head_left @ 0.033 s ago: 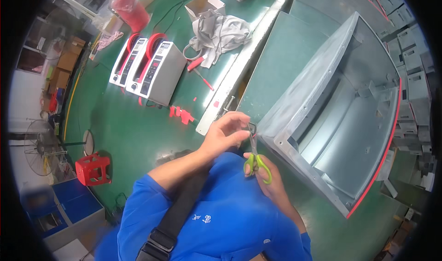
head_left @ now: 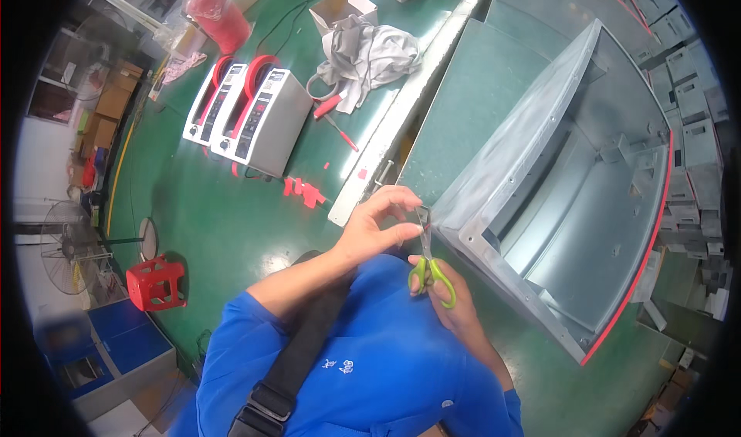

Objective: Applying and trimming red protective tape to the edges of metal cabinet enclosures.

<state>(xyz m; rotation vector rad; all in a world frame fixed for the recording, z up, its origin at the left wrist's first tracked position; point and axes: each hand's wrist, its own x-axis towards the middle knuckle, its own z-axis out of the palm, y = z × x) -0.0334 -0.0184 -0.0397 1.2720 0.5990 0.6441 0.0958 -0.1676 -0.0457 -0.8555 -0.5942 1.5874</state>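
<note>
My right hand (head_left: 458, 302) holds a pair of scissors (head_left: 441, 283) by its green handles, with fingers in the loops and the blades pointing away from me. My left hand (head_left: 374, 225) is at the blades' tips, thumb and index finger curled toward each other around something small and dark that I cannot make out. A trace of red shows beside the tips. Just right of the blades is the near corner of a large grey metal housing (head_left: 532, 148), open toward the right, with a red strip (head_left: 657, 236) along its right edge.
On the green surface at the left stand two white tape dispensers (head_left: 270, 128) with red rolls. Red tape pieces (head_left: 310, 194), a red-handled tool (head_left: 340, 128), a grey cloth (head_left: 370, 59) and an open carton (head_left: 340, 9) lie nearby. A red stool (head_left: 157, 283) and a fan (head_left: 65, 246) stand farther left.
My left fingertips and the tips of the scissors have shifted very slightly. My right hand and the housing look the same.
</note>
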